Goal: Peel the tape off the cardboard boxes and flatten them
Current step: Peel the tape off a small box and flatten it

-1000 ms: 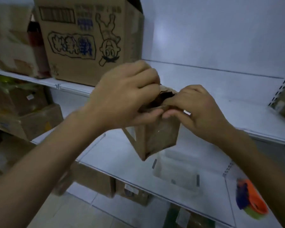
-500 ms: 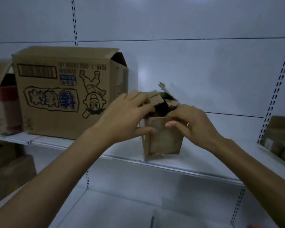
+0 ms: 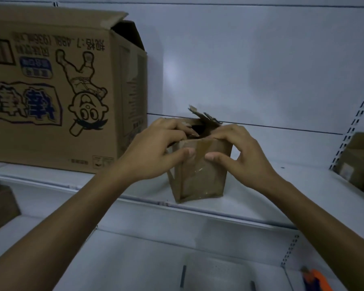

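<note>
Because the big printed box at the far left stands upside down on the shelf with one top flap lifted, I judge it is waiting its turn. It sits well apart from what I hold.

Just to its right is my left grip, clenched onto the small box. The fingers curl over the top rim into the torn opening and the thumb presses flat on the front face. That pins the wall between them so the carton cannot slide back.

The small box rests upright on the shelf near its front edge, between my two arms, with ragged flaps sticking up behind my knuckles. A brown strip of tape runs down from the rim on the front face. My thumbs sit on either side of it, which I take as hunting for an edge to lift.

My right grip mirrors the left, grasping the box with fingers hooked over the rim and the thumb just beside the strip. Whether a nail has caught the tape I cannot tell. Glossy film also covers the lower front, so more peeling looks due before any flattening.

Further right another carton sits at the shelf's end, and an orange object lies on the shelf below.
</note>
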A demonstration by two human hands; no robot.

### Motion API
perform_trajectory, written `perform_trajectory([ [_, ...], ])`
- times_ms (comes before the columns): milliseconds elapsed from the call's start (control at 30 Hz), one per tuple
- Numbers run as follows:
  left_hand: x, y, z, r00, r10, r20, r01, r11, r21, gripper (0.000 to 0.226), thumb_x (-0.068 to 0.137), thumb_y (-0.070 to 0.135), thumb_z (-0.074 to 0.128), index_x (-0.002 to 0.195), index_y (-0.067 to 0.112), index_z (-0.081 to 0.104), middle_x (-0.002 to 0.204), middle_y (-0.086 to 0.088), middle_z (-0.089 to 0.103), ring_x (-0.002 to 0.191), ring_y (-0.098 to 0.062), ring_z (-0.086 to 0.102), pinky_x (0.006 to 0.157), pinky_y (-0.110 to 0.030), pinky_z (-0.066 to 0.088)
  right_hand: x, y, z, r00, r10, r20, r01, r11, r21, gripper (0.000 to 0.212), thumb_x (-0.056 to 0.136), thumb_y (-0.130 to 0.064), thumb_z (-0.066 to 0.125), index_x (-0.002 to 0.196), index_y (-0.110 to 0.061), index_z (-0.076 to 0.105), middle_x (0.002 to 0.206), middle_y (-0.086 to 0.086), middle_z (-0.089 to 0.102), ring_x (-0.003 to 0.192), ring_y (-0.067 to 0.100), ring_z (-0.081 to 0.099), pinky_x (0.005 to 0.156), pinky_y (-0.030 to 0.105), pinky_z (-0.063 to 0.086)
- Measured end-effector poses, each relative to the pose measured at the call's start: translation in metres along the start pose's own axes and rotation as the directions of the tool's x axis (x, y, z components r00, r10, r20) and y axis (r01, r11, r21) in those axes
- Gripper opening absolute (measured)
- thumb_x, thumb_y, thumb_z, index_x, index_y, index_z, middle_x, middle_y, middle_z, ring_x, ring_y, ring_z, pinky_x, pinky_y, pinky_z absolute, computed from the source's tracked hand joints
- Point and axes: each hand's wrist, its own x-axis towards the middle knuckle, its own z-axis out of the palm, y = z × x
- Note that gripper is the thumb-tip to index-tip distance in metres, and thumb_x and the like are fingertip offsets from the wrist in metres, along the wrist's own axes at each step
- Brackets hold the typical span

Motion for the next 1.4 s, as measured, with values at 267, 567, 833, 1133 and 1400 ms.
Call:
perform_trajectory([
  [267, 0.017, -0.013, -0.001, 0.743, -0.661, -0.105, 0.198, 0.367, -0.909, 0.020, 0.099, 0.025, 0.051, 0.086, 0.012, 0.059, 0.088, 0.000, 0.070, 0.087, -0.012, 0.065, 0.065, -0.021, 0.054, -0.010, 0.028, 0.021, 0.961, 0.229, -0.158, -0.174, 0.938, 0.299, 0.109, 0.061, -0.063, 0.076, 0.147, -0.023, 0.022, 0.148, -0.011, 0.034, 0.136, 0.000, 0.033, 0.109, 0.021, 0.033],
  [567, -0.008, -0.035, 0.029, 0.877, -0.413, 0.247, 0.408, 0.368, -0.835, 0.013, 0.089, 0.032, 0.063, 0.089, 0.019, 0.066, 0.076, 0.002, 0.062, 0.072, -0.023, 0.055, 0.068, -0.020, 0.045, 0.026, 0.053, -0.005, 0.945, -0.287, -0.156, 0.217, 0.908, -0.357, 0.101, 0.077, -0.067, 0.059, 0.147, -0.006, 0.019, 0.152, 0.021, 0.028, 0.142, 0.032, 0.026, 0.116, 0.052, 0.017],
  [833, -0.002, -0.025, 0.020, 0.915, -0.388, 0.116, 0.352, 0.622, -0.699, 0.064, 0.067, 0.019, 0.080, 0.123, 0.029, 0.053, 0.101, 0.016, 0.070, 0.091, -0.001, 0.066, 0.072, -0.014, 0.051, 0.005, 0.059, 0.010, 0.993, -0.056, -0.107, 0.058, 0.998, 0.020, 0.083, 0.076, -0.048, 0.075, 0.143, -0.018, 0.037, 0.142, -0.008, 0.049, 0.125, 0.011, 0.050, 0.104, 0.021, 0.041],
  [1133, 0.013, -0.006, 0.039, 0.827, -0.524, 0.202, 0.431, 0.360, -0.828, 0.028, 0.089, 0.019, 0.060, 0.117, 0.024, 0.061, 0.096, 0.004, 0.072, 0.081, -0.008, 0.068, 0.061, -0.024, 0.056, 0.003, 0.056, 0.017, 0.939, 0.255, -0.231, -0.147, 0.905, 0.400, 0.043, 0.089, -0.033, 0.061, 0.129, -0.017, 0.055, 0.112, -0.022, 0.065, 0.103, 0.001, 0.063, 0.082, 0.016, 0.050],
  [1400, 0.031, 0.003, 0.035, 0.787, -0.578, 0.215, 0.333, 0.105, -0.937, 0.027, 0.101, 0.020, 0.041, 0.111, 0.014, 0.066, 0.100, -0.004, 0.074, 0.087, -0.014, 0.072, 0.070, -0.028, 0.058, -0.004, 0.047, 0.026, 0.885, 0.323, -0.334, -0.180, 0.901, 0.394, 0.027, 0.089, -0.029, 0.064, 0.114, -0.018, 0.064, 0.099, -0.020, 0.070, 0.095, 0.001, 0.066, 0.078, 0.019, 0.054],
])
